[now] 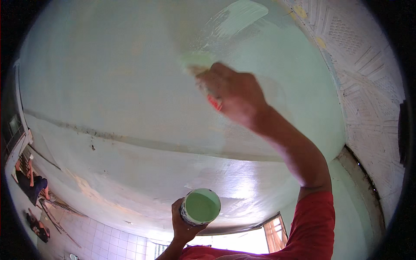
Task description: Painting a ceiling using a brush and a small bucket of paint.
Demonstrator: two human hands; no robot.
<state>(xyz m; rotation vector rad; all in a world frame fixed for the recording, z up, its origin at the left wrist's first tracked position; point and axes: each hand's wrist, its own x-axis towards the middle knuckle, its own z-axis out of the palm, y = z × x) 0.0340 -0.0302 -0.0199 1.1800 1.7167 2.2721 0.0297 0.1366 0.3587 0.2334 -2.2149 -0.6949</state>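
Note:
My right hand [236, 93] is raised against the pale green wall [108, 78], closed around the handle of a paintbrush. The paintbrush [198, 65] is blurred by motion, its bristle end green and a red patch showing at the handle's lower end. Just above it runs a wet, light green paint stroke [240, 17] with streaky edges. Low in the middle, my left hand [184, 227] grips a paint tub [185, 215] from the side. Light green paint [203, 206] is visible inside the tub, and smears mark its rim.
A dark, rough-edged ledge line [143, 142] crosses the wall below my right hand. White patterned panels [359, 73] border the wall on the right. Bright window light [238, 240] shows at the bottom beside a brown curtain [275, 234]. Another person [32, 184] is at far left, near a tiled surface [112, 238].

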